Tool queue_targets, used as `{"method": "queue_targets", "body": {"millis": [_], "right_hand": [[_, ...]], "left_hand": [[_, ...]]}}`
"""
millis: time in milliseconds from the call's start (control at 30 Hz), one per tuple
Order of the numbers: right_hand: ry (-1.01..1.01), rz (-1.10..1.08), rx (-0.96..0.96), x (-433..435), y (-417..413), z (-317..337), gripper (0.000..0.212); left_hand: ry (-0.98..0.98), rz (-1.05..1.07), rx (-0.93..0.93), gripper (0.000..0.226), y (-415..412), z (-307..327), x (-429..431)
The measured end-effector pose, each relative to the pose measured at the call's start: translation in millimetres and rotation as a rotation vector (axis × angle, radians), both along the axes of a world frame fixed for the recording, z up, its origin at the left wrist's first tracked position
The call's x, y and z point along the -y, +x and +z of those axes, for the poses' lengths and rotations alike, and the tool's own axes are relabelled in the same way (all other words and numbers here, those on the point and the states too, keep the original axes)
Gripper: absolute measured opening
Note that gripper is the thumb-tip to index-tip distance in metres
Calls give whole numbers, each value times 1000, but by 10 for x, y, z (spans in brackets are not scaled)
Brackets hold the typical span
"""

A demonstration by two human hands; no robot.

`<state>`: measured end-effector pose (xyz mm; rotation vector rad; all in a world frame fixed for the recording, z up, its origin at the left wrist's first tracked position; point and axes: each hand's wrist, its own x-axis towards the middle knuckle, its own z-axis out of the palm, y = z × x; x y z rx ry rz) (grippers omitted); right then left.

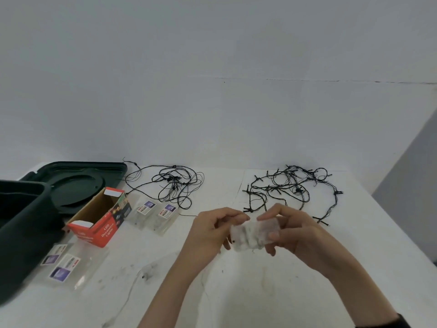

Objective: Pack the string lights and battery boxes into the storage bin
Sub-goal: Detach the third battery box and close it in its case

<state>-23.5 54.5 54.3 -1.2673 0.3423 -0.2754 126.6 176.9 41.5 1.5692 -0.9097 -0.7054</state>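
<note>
White translucent plastic battery box (251,234) is held just above the white counter (260,294), near the middle, between both hands. The left hand (208,230) has its fingers (242,217) curled and clamped on the box's left end. The right hand (298,230) grips the right end, with its fingers (274,236) wrapped over the top and front.

Beyond the hands, two tangles of black-wired string lights lie loose on the counter: one (175,185) far and left of centre, the other (290,188) far and to the right, well apart from each other. Neither is in the bin.

At the left edge stands the dark green plastic storage bin (21,233), with its dark green lid (73,185) lying flat just beyond it. An open orange cardboard carton (99,221) printed with white lettering sits just right of the bin. Two clear plastic packets with labels (153,214) lie just right of the carton, and two more labelled clear packets (66,266) lie nearer, beside the bin's wall.
</note>
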Motion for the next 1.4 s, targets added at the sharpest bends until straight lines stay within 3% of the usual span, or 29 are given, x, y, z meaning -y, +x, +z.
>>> {"method": "queue_targets", "body": {"millis": [100, 200, 267, 400, 567, 667, 767, 833, 933, 1000, 1067, 1267, 1400], "right_hand": [[236, -135, 138, -75, 43, -86, 34], [241, -331, 188, -139, 74, -105, 35], [53, -465, 138, -173, 87, -102, 26], [-570, -664, -24, -219, 120, -225, 24], [-1354, -796, 118, -182, 169, -288, 24], [-1564, -788, 89, -78, 142, -296, 35], [-1659, -681, -92, 31, 101, -336, 35], [-1595, -512, -272, 58, 76, -326, 34], [-1209, -153, -526, 71, 30, -282, 31], [-926, 38, -499, 46, 15, -229, 29], [-608, 127, -354, 2, -5, -181, 25], [170, -100, 142, -57, 39, -130, 34], [388, -439, 313, -39, 120, -20, 19]], "left_hand": [[34, -67, -112, 28, -64, -70, -22], [63, -136, -160, 17, -122, -147, -37], [92, -135, -157, 17, -117, -197, -51], [131, -161, -114, 26, -100, -219, -76], [178, -207, -205, 36, -126, -189, -87], [224, -257, -139, 20, -116, -161, -107], [236, -262, -28, 15, -90, -104, -129], [216, -220, 97, 14, -67, -58, -128], [141, -94, 225, 18, -8, -41, -80], [92, -25, 267, 19, 47, -63, -44], [58, 8, 238, 18, 88, -104, -25], [48, -10, -55, 18, 37, -215, -50], [90, -75, -115, 20, -67, -207, -118]]}}
